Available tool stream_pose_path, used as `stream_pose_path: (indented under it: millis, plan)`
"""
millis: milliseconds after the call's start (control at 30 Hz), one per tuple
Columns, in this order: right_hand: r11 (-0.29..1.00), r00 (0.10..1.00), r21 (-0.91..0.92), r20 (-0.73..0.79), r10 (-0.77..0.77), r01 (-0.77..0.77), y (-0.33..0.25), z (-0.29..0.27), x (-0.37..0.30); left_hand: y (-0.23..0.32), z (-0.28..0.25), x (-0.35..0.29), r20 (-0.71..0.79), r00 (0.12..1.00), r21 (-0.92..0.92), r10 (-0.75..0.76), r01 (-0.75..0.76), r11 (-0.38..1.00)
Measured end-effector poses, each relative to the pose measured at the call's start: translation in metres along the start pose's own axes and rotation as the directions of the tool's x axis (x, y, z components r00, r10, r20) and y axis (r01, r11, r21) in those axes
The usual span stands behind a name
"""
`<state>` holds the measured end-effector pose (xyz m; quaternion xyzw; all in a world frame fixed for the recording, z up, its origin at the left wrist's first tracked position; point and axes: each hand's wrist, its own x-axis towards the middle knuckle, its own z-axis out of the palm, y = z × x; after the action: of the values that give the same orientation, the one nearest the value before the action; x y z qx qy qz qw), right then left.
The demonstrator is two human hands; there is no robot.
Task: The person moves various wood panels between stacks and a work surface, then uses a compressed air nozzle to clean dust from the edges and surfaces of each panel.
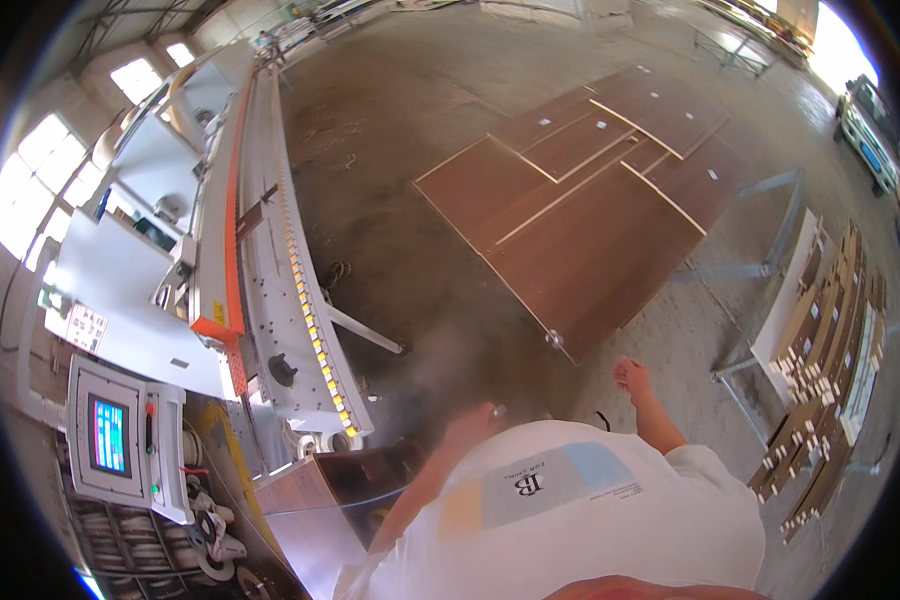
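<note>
My right hand hangs out in front of me, its fingers curled in, with no object showing in it. Beyond it, large dark brown panels with pale edges lie on the floor, apart from the hand. Motion smears my left hand, low in front of my body, and its fingers do not show clearly. A small pale spot beside its fingertips is too blurred to name. Left of that hand stands a brown-topped surface, next to the end of a long machine.
A control panel with a lit screen stands at left, above rolls of edging strip. On the right, stacked brown boards lean near a metal frame. A vehicle is parked at far right.
</note>
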<state>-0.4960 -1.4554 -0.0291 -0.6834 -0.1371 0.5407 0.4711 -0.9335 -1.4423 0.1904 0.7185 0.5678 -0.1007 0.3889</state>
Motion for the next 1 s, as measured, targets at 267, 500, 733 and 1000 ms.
stream_pose_path:
  millis: [267, 500, 733, 1000]
  plan:
    - [0.974, 0.996, 0.222, 0.089, 0.020, -0.039, -0.091, 0.084, 0.017, -0.066, 0.007, -0.071, -0.129, 0.974, 0.063, 0.187, -0.180, 0.982]
    - [0.972, 0.969, -0.233, 0.241, 0.052, 0.006, -0.048, 0.182, 0.012, -0.162, 0.003, -0.169, -0.203, 0.958, 0.027, -0.200, 0.210, 0.977]
    - [0.223, 0.515, -0.508, 0.857, 0.030, 0.832, 0.037, 0.201, -0.032, -0.329, -0.023, -0.309, -0.678, 0.477, -0.118, -0.559, 0.680, 0.724]
    - [0.018, 0.576, -0.586, 0.802, 0.160, 0.810, 0.041, 0.194, -0.032, -0.454, -0.082, -0.422, -0.780, -0.285, -0.625, -0.557, 0.337, 0.704]
